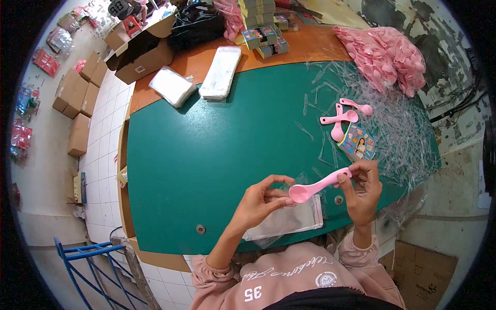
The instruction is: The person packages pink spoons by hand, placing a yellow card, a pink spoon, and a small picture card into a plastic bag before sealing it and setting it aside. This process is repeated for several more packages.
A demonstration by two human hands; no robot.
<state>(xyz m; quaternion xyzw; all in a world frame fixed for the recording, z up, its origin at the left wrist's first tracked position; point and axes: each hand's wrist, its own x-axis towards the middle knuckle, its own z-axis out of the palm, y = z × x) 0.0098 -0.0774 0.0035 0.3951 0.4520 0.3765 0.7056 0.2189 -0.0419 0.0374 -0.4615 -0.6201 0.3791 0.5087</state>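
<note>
A pink measuring spoon point(320, 186) is held by the end of its handle in my right hand point(365, 188), closed on it. Its bowl points left, close to the fingertips of my left hand point(261, 202). Those fingers are pinched on a clear plastic bag point(298, 180), thin and hard to make out against the table. Below my hands lies a stack of clear plastic bags point(289, 221) at the table's near edge. Several more pink spoons point(338, 121) rest beyond my right hand, next to a stack of colourful printed cards point(357, 141).
Clear plastic strips point(400, 137) are heaped on the right of the green table point(206, 150). Behind them sits a bag of pink spoons point(385, 57). Two packs of white sleeves point(221, 72) lie farther back, near an open cardboard box point(144, 59). A blue trolley point(93, 250) stands lower left.
</note>
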